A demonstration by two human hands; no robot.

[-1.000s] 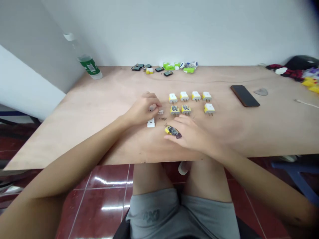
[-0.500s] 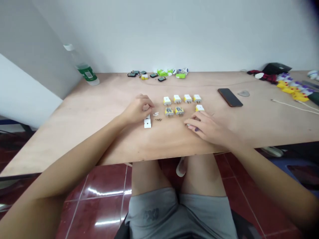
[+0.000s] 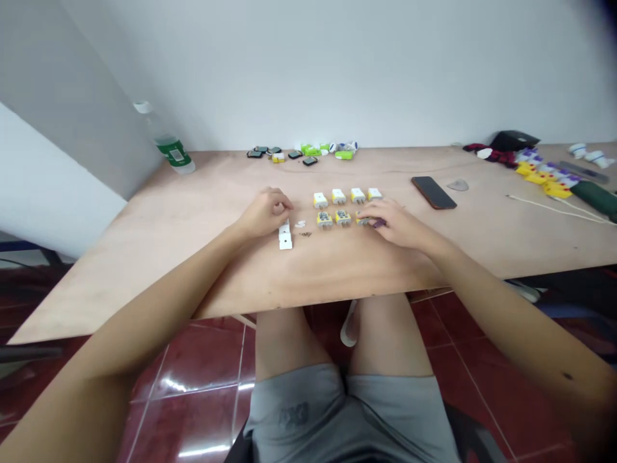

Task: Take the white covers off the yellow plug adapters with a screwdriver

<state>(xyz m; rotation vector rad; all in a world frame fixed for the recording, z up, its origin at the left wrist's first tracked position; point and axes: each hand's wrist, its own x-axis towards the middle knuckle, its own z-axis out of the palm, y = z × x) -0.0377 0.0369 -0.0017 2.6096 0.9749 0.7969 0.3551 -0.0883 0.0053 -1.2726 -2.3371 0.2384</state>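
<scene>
My right hand point(image 3: 393, 222) has its fingers closed around a yellow plug-in adapter point(image 3: 362, 218), at the right end of the nearer row. Something dark purple point(image 3: 380, 223) shows at this hand; I cannot make out what it is. Two adapters point(image 3: 342, 218) to its left have patterned faces up and prongs toward me. Behind them stands a row of white-topped yellow adapters point(image 3: 338, 197). My left hand point(image 3: 266, 212) rests curled, thumb and forefinger together, against white cover pieces point(image 3: 285, 240); what they pinch, if anything, is hidden. Small white parts point(image 3: 300, 224) and tiny dark screws point(image 3: 305, 235) lie between the hands.
A phone point(image 3: 434, 192) lies right of the adapters. Along the wall are dark square pieces point(image 3: 310, 161), green items point(image 3: 344, 155) and a bottle point(image 3: 176, 154). Yellow and purple toys point(image 3: 542, 172) and a white cable point(image 3: 559, 207) are at the right. The table edge point(image 3: 337, 301) runs above my legs.
My right hand has moved away from me to the nearer row, where a third adapter now sits at its fingers. The left hand stays beside the white covers. The view has shifted slightly.
</scene>
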